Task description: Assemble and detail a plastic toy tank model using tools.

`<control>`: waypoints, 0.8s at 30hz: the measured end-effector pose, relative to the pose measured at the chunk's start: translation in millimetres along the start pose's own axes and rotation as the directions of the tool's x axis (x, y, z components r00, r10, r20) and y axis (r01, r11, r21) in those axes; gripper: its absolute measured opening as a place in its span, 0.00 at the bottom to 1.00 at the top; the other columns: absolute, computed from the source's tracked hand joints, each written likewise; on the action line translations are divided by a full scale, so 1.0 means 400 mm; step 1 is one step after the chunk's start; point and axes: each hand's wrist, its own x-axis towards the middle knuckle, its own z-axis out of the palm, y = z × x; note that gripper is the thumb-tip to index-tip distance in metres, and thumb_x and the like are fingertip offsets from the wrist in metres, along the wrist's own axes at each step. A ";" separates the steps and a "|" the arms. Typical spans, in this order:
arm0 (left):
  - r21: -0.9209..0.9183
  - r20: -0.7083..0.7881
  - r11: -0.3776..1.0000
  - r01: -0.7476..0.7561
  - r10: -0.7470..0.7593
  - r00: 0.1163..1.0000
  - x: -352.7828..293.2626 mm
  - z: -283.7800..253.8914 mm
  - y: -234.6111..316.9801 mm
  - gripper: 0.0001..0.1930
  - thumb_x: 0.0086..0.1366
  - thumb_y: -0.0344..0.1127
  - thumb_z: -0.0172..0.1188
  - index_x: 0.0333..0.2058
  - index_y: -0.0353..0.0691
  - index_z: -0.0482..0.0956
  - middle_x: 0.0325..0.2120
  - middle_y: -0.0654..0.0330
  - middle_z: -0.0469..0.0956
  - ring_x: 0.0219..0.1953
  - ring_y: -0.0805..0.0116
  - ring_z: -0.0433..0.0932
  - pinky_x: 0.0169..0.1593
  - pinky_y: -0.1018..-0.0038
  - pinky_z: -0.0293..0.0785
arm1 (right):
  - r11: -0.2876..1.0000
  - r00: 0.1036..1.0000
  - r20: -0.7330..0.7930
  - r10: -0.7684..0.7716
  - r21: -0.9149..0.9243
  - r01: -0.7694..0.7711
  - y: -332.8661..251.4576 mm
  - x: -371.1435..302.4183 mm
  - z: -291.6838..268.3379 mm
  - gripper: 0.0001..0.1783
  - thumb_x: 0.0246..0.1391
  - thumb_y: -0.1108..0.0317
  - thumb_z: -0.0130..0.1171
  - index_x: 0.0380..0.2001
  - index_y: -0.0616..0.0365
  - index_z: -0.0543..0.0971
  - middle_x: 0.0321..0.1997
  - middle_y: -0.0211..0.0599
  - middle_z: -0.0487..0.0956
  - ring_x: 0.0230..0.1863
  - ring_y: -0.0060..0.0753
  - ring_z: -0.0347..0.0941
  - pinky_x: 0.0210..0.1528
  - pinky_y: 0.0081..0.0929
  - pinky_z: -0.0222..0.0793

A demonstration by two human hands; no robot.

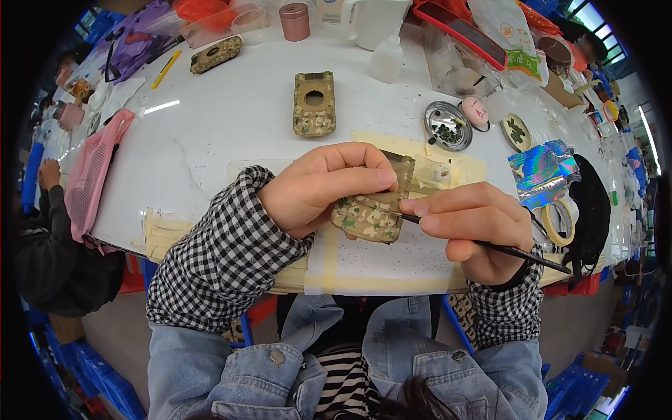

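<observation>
My left hand (325, 183) grips a camouflage-patterned plastic casing (369, 218), thumb on top, tilted above the table's front edge. Pinched in my right hand (479, 225) is a thin black-handled tool (521, 250), like a fine brush or pick. Its tip meets the casing's right side; the tip itself is too small to make out. A matching casing (315, 115) with a round hole lies flat beyond my hands. Another camouflage casing (216, 54) rests farther back on the left. To the right, a round metal dish (448, 127) holds small dark green pieces.
White paper (378, 262) edged with masking tape covers the table's front. Right of my hands lie an iridescent sheet (542, 171), a tape roll (560, 222) and a black bag (591, 210). A pink mesh bag (94, 175) hangs over the left edge, near another person's sleeve. A plastic bottle (386, 59) stands behind.
</observation>
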 end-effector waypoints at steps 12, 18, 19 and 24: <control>0.006 0.006 1.000 -0.005 0.005 1.000 0.001 -0.003 -0.002 0.07 0.65 0.35 0.53 0.34 0.37 0.71 0.29 0.66 0.74 0.30 0.81 0.72 0.34 0.82 0.69 | 1.000 1.000 0.013 0.004 -0.006 -0.004 -0.001 0.002 0.000 0.13 0.45 0.64 0.65 0.35 0.59 0.80 0.37 0.41 0.80 0.35 0.36 0.79 0.36 0.25 0.75; -0.003 0.005 1.000 -0.001 0.001 1.000 0.000 -0.001 -0.002 0.07 0.65 0.35 0.53 0.34 0.37 0.71 0.28 0.66 0.74 0.30 0.81 0.72 0.34 0.82 0.69 | 1.000 1.000 0.002 0.015 0.020 -0.015 -0.003 0.001 -0.001 0.13 0.45 0.65 0.65 0.34 0.60 0.80 0.37 0.41 0.80 0.36 0.37 0.79 0.38 0.26 0.75; -0.005 0.006 1.000 -0.001 0.001 1.000 0.000 -0.001 -0.001 0.07 0.65 0.35 0.53 0.34 0.37 0.71 0.28 0.66 0.74 0.30 0.81 0.72 0.34 0.82 0.69 | 1.000 1.000 -0.002 0.017 0.026 -0.017 -0.003 0.000 0.000 0.13 0.45 0.65 0.65 0.34 0.60 0.80 0.37 0.41 0.80 0.36 0.37 0.79 0.38 0.26 0.75; -0.010 0.002 1.000 -0.006 0.006 1.000 -0.001 0.000 0.000 0.07 0.65 0.35 0.53 0.34 0.37 0.71 0.28 0.66 0.74 0.29 0.81 0.72 0.34 0.82 0.69 | 0.999 1.000 -0.002 0.014 0.035 -0.014 0.000 0.002 0.001 0.13 0.46 0.65 0.65 0.34 0.61 0.80 0.37 0.42 0.80 0.36 0.37 0.79 0.38 0.26 0.75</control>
